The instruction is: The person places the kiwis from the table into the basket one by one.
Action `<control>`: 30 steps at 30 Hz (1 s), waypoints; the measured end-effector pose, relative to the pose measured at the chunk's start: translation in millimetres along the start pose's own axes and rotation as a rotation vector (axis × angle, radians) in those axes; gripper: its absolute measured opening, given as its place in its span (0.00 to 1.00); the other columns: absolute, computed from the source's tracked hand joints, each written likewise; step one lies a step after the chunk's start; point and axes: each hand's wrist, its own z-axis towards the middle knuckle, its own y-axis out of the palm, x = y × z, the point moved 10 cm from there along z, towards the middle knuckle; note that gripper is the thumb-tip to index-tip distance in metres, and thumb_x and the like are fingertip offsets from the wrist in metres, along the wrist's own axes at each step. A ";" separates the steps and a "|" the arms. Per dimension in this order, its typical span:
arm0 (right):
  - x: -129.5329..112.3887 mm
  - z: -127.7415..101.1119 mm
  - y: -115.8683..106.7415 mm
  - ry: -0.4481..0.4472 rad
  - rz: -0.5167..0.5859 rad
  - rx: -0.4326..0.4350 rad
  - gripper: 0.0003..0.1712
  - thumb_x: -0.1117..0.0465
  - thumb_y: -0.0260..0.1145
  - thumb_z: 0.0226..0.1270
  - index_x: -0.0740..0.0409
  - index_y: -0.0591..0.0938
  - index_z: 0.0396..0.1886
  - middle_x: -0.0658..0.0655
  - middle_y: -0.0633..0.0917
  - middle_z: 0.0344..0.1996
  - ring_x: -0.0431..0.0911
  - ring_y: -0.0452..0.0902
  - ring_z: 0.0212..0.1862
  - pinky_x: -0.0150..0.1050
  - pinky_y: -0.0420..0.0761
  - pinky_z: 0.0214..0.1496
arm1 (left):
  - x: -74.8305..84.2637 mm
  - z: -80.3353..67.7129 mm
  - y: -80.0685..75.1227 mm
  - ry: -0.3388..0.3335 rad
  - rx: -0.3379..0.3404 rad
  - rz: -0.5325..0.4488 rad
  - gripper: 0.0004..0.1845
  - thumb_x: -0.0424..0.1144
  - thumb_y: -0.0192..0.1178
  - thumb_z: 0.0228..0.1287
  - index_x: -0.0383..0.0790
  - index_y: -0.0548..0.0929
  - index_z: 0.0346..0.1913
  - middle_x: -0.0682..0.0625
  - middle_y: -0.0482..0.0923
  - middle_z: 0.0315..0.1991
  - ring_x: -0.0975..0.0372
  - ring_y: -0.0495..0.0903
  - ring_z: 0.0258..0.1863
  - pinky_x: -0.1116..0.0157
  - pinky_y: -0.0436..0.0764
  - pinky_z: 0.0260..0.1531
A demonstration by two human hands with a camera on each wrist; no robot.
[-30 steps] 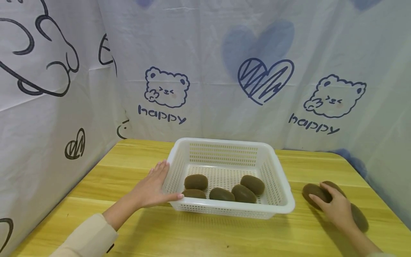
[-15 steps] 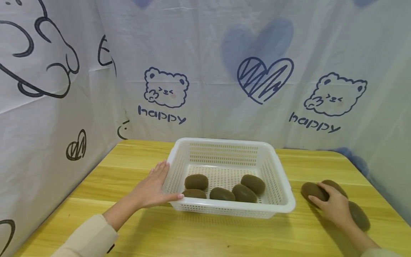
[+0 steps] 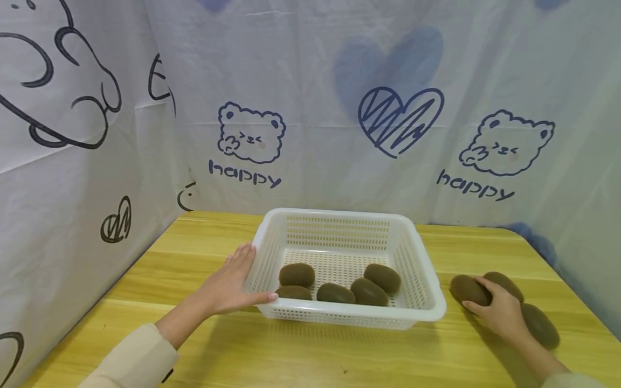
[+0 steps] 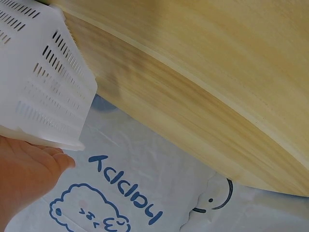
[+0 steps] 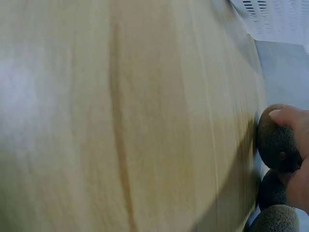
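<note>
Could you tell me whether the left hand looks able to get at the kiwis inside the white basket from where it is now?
Probably yes. The left hand rests flat against the white basket at its left wall, the basket has no lid, and the nearest kiwi lies just past that wall with nothing over it.

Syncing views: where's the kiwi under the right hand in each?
Head: kiwi at right, on the table beside the white basket, right hand on it.
Left wrist: not in it.
Right wrist: kiwi at right edge, under the fingers.
Shared landmark: the white basket.
</note>
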 end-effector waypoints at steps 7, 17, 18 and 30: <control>1.8 -0.2 -1.0 0.008 -0.002 -0.001 0.37 0.57 0.71 0.53 0.74 0.69 0.58 0.80 0.73 0.53 0.74 0.68 0.51 0.65 0.72 0.47 | -0.4 0.5 0.5 -0.006 -0.005 0.003 0.61 0.70 0.56 0.48 0.25 0.48 0.70 0.33 0.43 0.72 0.41 0.46 0.72 0.46 0.51 0.70; 1.8 0.3 -3.8 0.046 0.043 -0.021 0.37 0.53 0.69 0.56 0.74 0.70 0.58 0.80 0.71 0.55 0.74 0.68 0.52 0.64 0.73 0.47 | -0.6 0.2 0.8 -0.007 -0.008 -0.002 0.61 0.70 0.56 0.48 0.25 0.47 0.70 0.33 0.42 0.72 0.42 0.45 0.72 0.46 0.51 0.70; 2.3 0.3 -4.2 0.054 0.046 -0.024 0.37 0.53 0.68 0.56 0.74 0.70 0.58 0.80 0.71 0.55 0.74 0.68 0.51 0.63 0.73 0.47 | -0.6 0.2 0.9 -0.007 -0.009 -0.003 0.61 0.70 0.56 0.48 0.25 0.47 0.70 0.33 0.42 0.72 0.42 0.45 0.72 0.46 0.51 0.70; -2.7 4.8 -19.6 0.080 0.070 -0.016 0.39 0.49 0.65 0.60 0.73 0.68 0.61 0.80 0.68 0.57 0.75 0.65 0.55 0.64 0.72 0.48 | -0.2 0.8 0.9 -0.007 -0.015 -0.010 0.60 0.69 0.57 0.48 0.26 0.47 0.70 0.33 0.42 0.72 0.42 0.45 0.72 0.47 0.51 0.70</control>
